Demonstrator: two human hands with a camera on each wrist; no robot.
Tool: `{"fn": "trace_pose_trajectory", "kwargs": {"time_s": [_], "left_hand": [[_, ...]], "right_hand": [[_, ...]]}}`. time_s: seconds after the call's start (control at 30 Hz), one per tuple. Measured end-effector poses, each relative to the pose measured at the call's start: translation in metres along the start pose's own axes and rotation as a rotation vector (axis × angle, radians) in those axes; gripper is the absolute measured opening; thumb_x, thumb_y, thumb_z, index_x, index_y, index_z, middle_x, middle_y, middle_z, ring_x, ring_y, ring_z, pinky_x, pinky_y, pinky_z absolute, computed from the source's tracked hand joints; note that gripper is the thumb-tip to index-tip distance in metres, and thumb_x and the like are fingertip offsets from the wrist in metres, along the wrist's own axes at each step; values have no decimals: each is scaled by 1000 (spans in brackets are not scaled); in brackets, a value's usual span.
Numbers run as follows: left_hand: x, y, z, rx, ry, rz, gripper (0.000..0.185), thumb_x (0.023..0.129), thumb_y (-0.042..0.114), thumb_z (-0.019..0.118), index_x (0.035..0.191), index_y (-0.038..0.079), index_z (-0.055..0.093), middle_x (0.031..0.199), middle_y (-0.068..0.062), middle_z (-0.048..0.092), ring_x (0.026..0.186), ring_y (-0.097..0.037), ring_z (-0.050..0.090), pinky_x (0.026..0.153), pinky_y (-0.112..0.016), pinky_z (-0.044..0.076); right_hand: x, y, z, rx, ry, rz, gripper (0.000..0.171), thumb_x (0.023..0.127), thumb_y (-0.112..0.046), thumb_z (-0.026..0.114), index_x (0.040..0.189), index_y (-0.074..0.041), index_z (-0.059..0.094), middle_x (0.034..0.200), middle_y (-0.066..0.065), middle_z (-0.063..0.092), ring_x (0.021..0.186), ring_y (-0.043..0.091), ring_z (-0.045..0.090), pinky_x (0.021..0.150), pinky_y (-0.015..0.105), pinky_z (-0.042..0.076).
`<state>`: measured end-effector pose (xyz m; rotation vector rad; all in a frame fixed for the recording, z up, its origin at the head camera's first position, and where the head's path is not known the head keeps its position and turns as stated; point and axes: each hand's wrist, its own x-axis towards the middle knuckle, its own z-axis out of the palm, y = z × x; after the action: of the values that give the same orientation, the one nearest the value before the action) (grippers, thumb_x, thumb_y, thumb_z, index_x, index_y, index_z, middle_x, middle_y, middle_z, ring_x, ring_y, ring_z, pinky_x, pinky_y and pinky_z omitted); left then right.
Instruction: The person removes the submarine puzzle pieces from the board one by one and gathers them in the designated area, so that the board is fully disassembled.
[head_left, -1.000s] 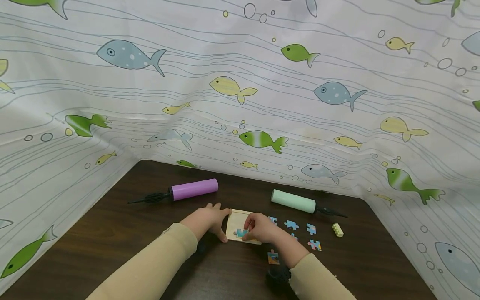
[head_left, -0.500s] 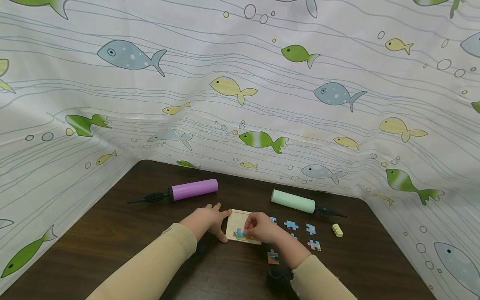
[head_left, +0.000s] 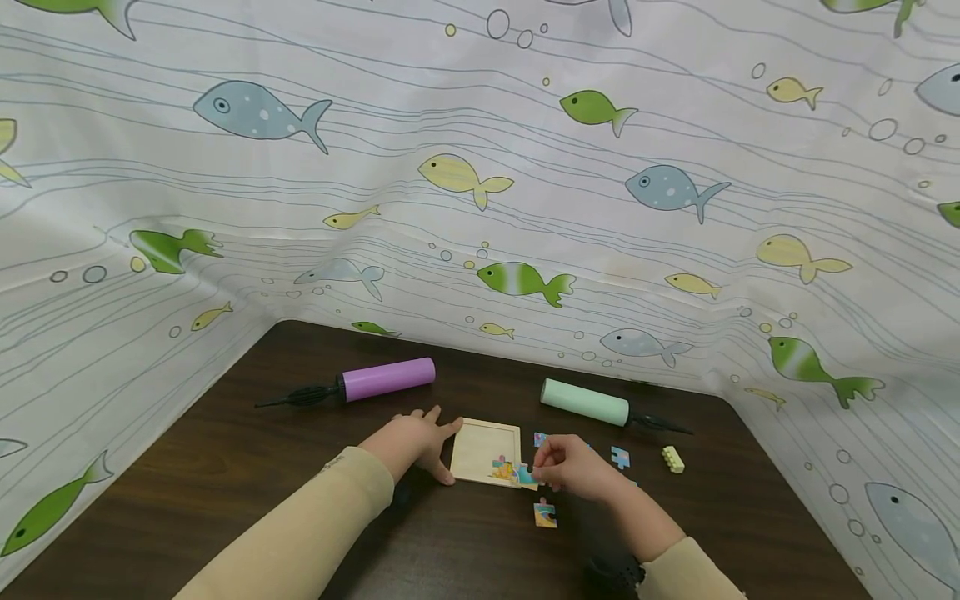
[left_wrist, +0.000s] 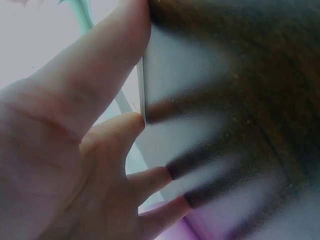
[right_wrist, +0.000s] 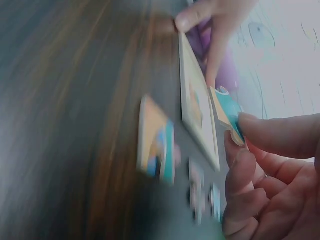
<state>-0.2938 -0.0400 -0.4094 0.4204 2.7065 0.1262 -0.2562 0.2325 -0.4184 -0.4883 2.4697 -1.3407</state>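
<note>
In the head view, my right hand (head_left: 573,467) pinches a teal and tan jigsaw piece (head_left: 527,475) at the right rim of a shallow wooden puzzle tray (head_left: 480,437). The right wrist view shows that jigsaw piece (right_wrist: 227,110) raised on edge between thumb and fingers. Inside the tray, near its lower right corner, lies an orange and pink jigsaw piece (head_left: 502,468). My left hand (head_left: 422,442) is spread at the tray's left side, thumb and forefinger touching its edge. In the left wrist view, the left fingers (left_wrist: 150,180) reach out straight against the tabletop.
One loose jigsaw piece (head_left: 545,514) lies below the tray. Others, such as a blue piece (head_left: 620,457), lie right of it, partly hidden by my right hand. Behind are a purple pump (head_left: 390,379) and a mint pump (head_left: 585,402). A pale yellow toy brick (head_left: 672,459) sits far right.
My right hand has carried the teal piece from over the tray's lower part to its right rim. The orange piece in the tray is now uncovered. My left hand stays put.
</note>
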Motion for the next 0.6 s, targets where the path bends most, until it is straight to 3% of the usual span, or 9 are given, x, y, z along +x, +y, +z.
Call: {"fn": "trace_pose_trajectory", "kwargs": {"time_s": [0.33,0.6], "left_hand": [[-3,-1,-1,-12,7,-1,98,74,58,80,156,28,33,159,-15,25,143,-41,25,109,-60,26],[10,-3,5,-12,-2,-22,100,72,59,80,156,32,32,161,-12,23,144,-38,23,109,-60,25]], "right_hand": [[-43,30,-28,48,-39,81,12,92,-7,69,92,2,61,71,3,58,57,16,51,51,28,43],[-67,40,-44,64,-54,129,13,94,-9,68,93,2,62,71,3,58,57,15,50,47,26,39]]}}
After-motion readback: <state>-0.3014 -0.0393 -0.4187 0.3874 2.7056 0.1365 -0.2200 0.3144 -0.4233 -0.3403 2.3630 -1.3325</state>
